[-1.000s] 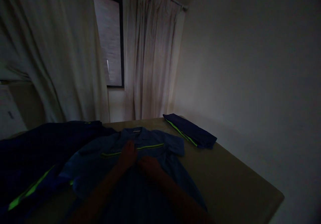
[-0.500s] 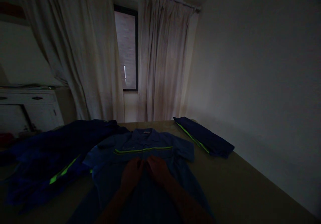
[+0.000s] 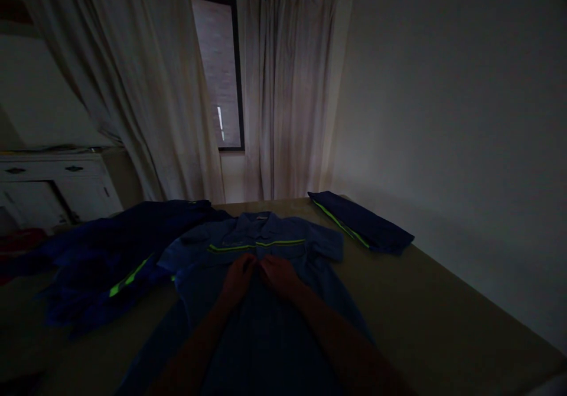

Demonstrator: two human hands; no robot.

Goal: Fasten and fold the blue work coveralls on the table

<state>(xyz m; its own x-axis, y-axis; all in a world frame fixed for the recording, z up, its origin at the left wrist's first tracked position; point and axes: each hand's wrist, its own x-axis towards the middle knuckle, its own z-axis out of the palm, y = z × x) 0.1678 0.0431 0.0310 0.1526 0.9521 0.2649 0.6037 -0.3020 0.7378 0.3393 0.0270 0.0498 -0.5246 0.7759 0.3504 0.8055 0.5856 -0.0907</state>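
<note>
A blue short-sleeved work shirt (image 3: 274, 230) with a yellow-green stripe across the chest lies spread out, its collar pointing away from me. At its front middle, just below the stripe, my left hand (image 3: 239, 275) and my right hand (image 3: 280, 275) meet, fingertips almost touching. Both hands have bent fingers closed on the shirt's front edge. Dim light and the hands themselves hide what exactly the fingertips pinch. The lower part of the shirt runs toward me under my forearms.
Left of the shirt is a heap of dark blue clothing (image 3: 115, 248) with a yellow-green strip. A folded dark blue garment (image 3: 363, 224) lies at the right on the tan table (image 3: 425, 319). Behind stand a white cabinet (image 3: 84, 192), curtains (image 3: 292, 88) and a wall (image 3: 443, 118).
The camera view has tilted down and shifted slightly, so the window and shirt sit higher in the picture. Both hands stay together at the shirt's front below the stripe.
</note>
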